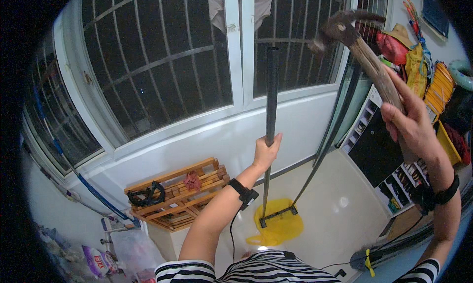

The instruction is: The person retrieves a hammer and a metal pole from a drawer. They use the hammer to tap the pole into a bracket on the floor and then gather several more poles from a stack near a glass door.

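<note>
The dark metal pole (271,100) is clamped upright by the left hand (266,152) while the hammer (365,56), gripped in the right hand (411,123), is best swung squarely.

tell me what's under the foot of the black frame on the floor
A yellow cloth lies on the pale floor under the frame's foot bar. The left hand grips one upright. What the cloth covers cannot be seen.

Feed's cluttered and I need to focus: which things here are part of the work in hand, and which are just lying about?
In hand:
- left hand gripping the upright black metal pole
- right hand raising a wooden-handled hammer
- frame base on a yellow sheet

Lying about:
- wooden crate
- hanging cloth
- shelf unit
- plastic bags
</note>
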Action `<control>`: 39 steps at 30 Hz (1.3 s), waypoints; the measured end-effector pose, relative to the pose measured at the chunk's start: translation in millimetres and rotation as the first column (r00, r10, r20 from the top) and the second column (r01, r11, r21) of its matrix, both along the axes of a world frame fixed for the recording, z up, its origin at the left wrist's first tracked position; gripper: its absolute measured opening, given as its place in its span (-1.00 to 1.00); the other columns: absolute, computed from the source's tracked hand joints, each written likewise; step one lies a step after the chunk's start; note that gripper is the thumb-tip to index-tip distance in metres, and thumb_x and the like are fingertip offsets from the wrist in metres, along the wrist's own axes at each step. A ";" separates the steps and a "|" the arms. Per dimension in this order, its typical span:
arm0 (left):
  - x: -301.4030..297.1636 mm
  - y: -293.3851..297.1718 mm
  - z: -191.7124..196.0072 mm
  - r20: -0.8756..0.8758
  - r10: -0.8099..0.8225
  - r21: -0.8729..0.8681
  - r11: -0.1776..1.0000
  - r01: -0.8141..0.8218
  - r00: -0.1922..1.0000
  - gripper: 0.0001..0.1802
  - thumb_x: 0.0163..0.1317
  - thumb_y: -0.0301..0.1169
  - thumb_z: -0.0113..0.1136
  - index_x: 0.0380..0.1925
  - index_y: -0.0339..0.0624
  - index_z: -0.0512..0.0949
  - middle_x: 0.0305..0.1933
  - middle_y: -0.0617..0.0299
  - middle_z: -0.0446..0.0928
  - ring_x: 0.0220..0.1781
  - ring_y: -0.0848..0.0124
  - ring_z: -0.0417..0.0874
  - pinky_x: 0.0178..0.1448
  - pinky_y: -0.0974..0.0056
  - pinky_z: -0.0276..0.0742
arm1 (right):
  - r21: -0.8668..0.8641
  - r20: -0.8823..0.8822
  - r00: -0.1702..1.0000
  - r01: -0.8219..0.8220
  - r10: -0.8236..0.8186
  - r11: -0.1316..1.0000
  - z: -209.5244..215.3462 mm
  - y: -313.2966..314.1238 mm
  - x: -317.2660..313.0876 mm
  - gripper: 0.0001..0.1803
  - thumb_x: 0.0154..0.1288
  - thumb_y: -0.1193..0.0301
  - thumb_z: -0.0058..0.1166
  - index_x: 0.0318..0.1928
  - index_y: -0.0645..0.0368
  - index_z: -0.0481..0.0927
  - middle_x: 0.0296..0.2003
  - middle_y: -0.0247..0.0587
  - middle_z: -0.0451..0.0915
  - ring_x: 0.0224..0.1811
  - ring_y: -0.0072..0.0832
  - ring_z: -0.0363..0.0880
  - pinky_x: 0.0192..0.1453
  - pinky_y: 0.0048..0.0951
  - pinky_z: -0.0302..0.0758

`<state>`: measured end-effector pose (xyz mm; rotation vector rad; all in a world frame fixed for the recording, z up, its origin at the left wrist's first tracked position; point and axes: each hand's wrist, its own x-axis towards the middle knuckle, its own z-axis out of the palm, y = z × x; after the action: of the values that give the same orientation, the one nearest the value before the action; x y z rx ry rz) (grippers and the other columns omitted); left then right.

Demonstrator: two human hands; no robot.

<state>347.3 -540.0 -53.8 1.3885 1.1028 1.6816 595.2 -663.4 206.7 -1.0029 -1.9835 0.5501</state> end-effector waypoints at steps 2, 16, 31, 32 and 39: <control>-0.2 5.9 0.6 -0.002 -0.007 -0.001 1.000 0.007 1.000 -0.52 0.17 -0.18 0.09 -0.83 -0.18 0.30 -0.83 0.37 0.25 -0.81 0.58 0.28 -0.72 0.40 0.20 | 0.028 0.022 1.000 -0.016 0.015 0.999 14.9 4.1 -10.1 -0.36 0.22 0.38 0.02 0.29 0.06 0.11 -0.56 -0.46 0.30 -0.67 -0.75 0.22 -0.65 -0.72 0.21; -13.2 17.5 -20.2 -0.110 0.103 0.074 0.993 -0.095 0.989 -0.56 0.19 -0.27 0.06 -0.83 -0.13 0.28 -0.82 0.38 0.26 -0.82 0.59 0.26 -0.74 0.43 0.17 | 0.292 0.338 0.939 -0.038 -0.066 0.956 66.4 35.4 -43.6 -0.40 0.24 0.26 -0.02 0.26 0.06 0.15 -0.64 -0.45 0.31 -0.75 -0.77 0.25 -0.72 -0.73 0.28; -1.3 13.1 -15.1 -0.069 0.115 0.035 0.993 -0.113 0.991 -0.56 0.12 -0.26 0.11 -0.79 -0.33 0.32 -0.83 0.20 0.22 -0.72 0.48 0.18 -0.60 0.24 0.18 | 0.278 0.564 0.805 0.024 -0.183 0.960 69.1 25.7 -55.0 -0.44 0.26 0.39 -0.08 0.26 0.04 0.15 -0.54 -0.35 0.37 -0.70 -0.69 0.31 -0.65 -0.66 0.36; -3.3 14.0 -17.7 -0.068 0.119 0.039 0.992 -0.117 0.990 -0.56 0.12 -0.26 0.11 -0.79 -0.33 0.32 -0.83 0.20 0.22 -0.72 0.48 0.18 -0.60 0.24 0.18 | 0.295 0.574 0.799 0.006 -0.182 0.956 65.4 29.3 -57.5 -0.44 0.25 0.41 -0.07 0.26 0.04 0.15 -0.58 -0.36 0.36 -0.69 -0.67 0.32 -0.63 -0.62 0.36; -6.2 17.3 -24.3 -0.078 0.116 0.093 0.990 -0.109 0.990 -0.56 0.14 -0.26 0.09 -0.82 -0.25 0.30 -0.83 0.31 0.23 -0.77 0.55 0.21 -0.68 0.34 0.15 | 0.211 0.465 0.883 -0.037 -0.067 0.977 55.8 16.1 -57.4 -0.42 0.24 0.44 -0.02 0.26 0.06 0.16 -0.71 -0.48 0.30 -0.73 -0.74 0.25 -0.70 -0.65 0.24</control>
<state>341.1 -522.6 -78.0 1.4875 1.1858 1.7858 537.8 -647.3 262.4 -1.0858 -2.3968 0.0718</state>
